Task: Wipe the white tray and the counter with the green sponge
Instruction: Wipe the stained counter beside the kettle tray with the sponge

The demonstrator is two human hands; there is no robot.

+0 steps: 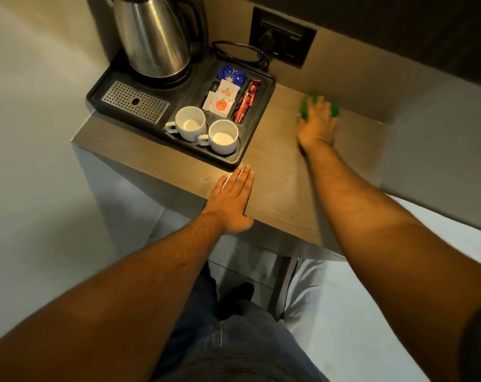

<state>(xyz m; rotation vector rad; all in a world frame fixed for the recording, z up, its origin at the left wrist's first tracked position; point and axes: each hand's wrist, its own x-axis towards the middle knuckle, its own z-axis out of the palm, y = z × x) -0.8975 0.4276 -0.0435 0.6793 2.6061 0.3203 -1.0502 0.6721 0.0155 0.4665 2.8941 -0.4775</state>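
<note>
A green sponge (305, 109) lies on the wooden counter (278, 172) at its far right, near the back wall. My right hand (316, 122) presses down on it and covers most of it; the hand is motion-blurred. My left hand (231, 199) rests flat on the counter's front edge, fingers together and extended, holding nothing, just in front of the tray's near corner. The only tray in view is black (189, 86), standing at the counter's left. No white tray shows.
The black tray holds a steel kettle (154, 37), a perforated metal drip plate (134, 102), two white cups (191, 122), and sachets (223, 99). A wall socket (282, 35) with a cable is behind. A white bed (371, 312) lies right of the counter.
</note>
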